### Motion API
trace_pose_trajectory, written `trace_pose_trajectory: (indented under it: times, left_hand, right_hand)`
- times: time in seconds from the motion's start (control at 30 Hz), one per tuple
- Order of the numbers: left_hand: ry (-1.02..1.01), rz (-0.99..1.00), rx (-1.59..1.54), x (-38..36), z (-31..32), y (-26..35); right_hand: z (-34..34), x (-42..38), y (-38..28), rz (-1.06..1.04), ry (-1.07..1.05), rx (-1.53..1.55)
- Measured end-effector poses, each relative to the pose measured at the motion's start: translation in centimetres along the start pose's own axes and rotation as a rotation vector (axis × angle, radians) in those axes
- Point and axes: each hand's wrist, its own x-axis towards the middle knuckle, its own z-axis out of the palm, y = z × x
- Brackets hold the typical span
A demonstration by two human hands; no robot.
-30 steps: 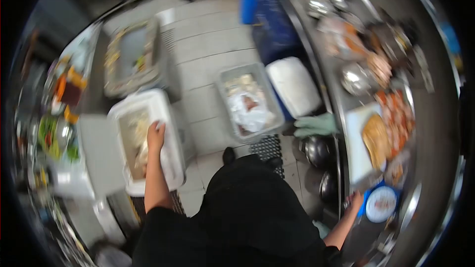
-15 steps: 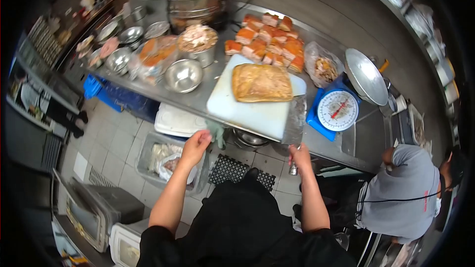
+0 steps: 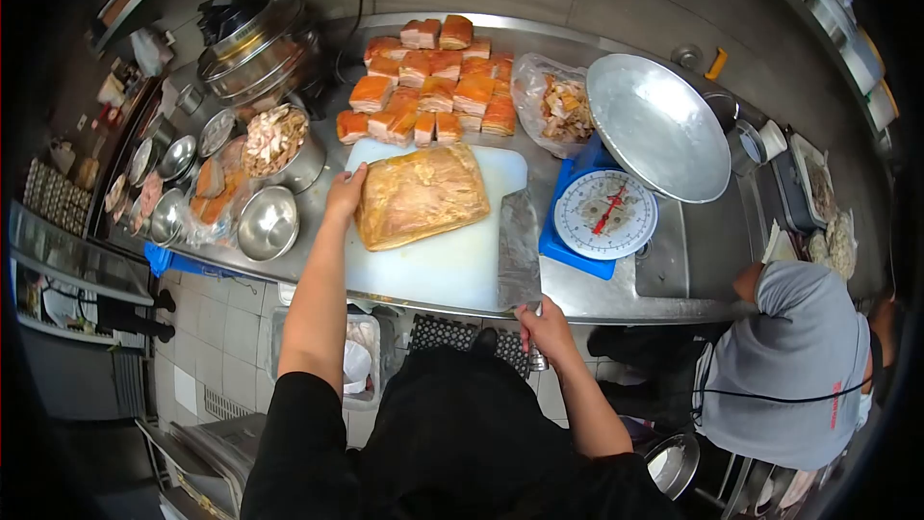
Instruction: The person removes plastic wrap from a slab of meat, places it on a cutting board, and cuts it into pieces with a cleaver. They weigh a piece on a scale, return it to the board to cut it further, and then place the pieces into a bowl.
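A large golden-brown slab of pork belly lies slightly turned on the white cutting board. My left hand grips its left edge near the far corner, with the fingertips partly hidden. In my right hand is the handle of a broad cleaver. Its wide blade points away from me, over the right side of the board. Behind the slab are several cut pork belly blocks with orange skin.
A blue dial scale with a large metal pan stands to the right. Nearby lies a bag of meat scraps. Left are a pot of chopped meat and a steel bowl. A co-worker in grey is close on the right.
My left hand has reached forward from beside the table onto the slab, which is now turned and further left on the board. My right hand keeps the cleaver. The view has shifted right.
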Motion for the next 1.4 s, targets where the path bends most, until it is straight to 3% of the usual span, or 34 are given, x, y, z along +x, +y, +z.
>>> trace_pose_trajectory:
  times: [0.03, 0.1, 0.13, 0.17, 0.23, 0.27, 0.5, 0.6, 0.63, 0.7, 0.77, 0.83, 0.9, 0.97, 1.0, 1.17, 1.23, 1.4]
  left_hand:
    - [-0.012, 0.005, 0.004, -0.1, 0.2, 0.5]
    - [-0.279, -0.205, -0.262, -0.9, -0.7, 1.9]
    - [-0.436, -0.281, -0.245, -1.1, -1.8, 3.1]
    - [-0.451, -0.277, -0.242, -2.0, -2.3, 4.0]
    - [-0.559, -0.295, -0.601, -4.1, -2.7, 4.4]
    - [-0.64, -0.16, -0.7, -4.4, -2.5, 3.1]
    - [-0.433, -0.029, -0.843, -7.0, -1.7, 0.0]
    - [-0.505, 0.232, -0.515, -7.0, -5.1, 4.7]
    - [-0.504, 0.231, -0.516, -6.7, -6.1, 5.7]
    - [-0.602, 0.53, -0.389, -5.9, -7.8, 7.8]
    - [-0.708, 0.615, -0.389, -5.6, -9.5, 9.9]
    - [-0.679, 0.769, 0.038, -4.0, -11.3, 10.1]
    - [-0.65, 0.744, 0.111, -4.5, -11.4, 10.0]
    - [-0.376, 0.989, 0.657, -6.8, -11.3, 11.5]
    - [-0.351, 1.045, 0.725, -7.3, -10.9, 11.8]
    - [-0.391, 1.071, 0.735, -7.1, -9.9, 12.6]
    - [-0.425, 1.044, 0.766, -7.3, -9.9, 12.8]
    - [-0.38, 1.117, 0.887, -8.6, -9.1, 12.8]
  right_hand:
    - [-0.2, 0.6, -0.1, -0.006, -0.025, -0.04]
    - [-0.3, 1.1, -0.8, -0.013, -0.038, -0.07]
    - [-0.2, 1.0, -1.3, 0.003, -0.062, -0.111]
    - [-0.1, 1.0, -1.5, 0.019, -0.086, -0.153]
    - [0.0, 1.2, -1.2, 0.021, -0.104, -0.133]
    - [0.2, 1.1, -1.1, 0.02, -0.138, -0.117]
    - [2.2, 0.1, -2.7, 0.098, -0.084, -0.039]
    - [3.4, 0.3, -2.6, 0.112, -0.084, -0.054]
    - [4.0, 0.3, -2.7, 0.106, -0.09, -0.037]
    - [5.0, 0.5, -3.5, 0.071, -0.113, -0.11]
    - [5.2, 0.8, -4.1, 0.035, -0.127, -0.172]
    - [5.0, 1.0, -4.3, -0.008, -0.096, -0.342]
    - [4.4, 0.7, -4.4, -0.009, -0.071, -0.279]
    - [3.5, 0.2, -4.8, -0.025, -0.109, -0.261]
    - [3.3, -0.3, -5.2, -0.028, -0.098, -0.257]
    - [2.1, 0.3, -4.0, -0.058, 0.06, -0.356]
    - [1.7, 1.6, -2.1, -0.165, 0.137, -0.599]
    - [1.4, 1.5, -1.5, -0.103, 0.123, -0.56]
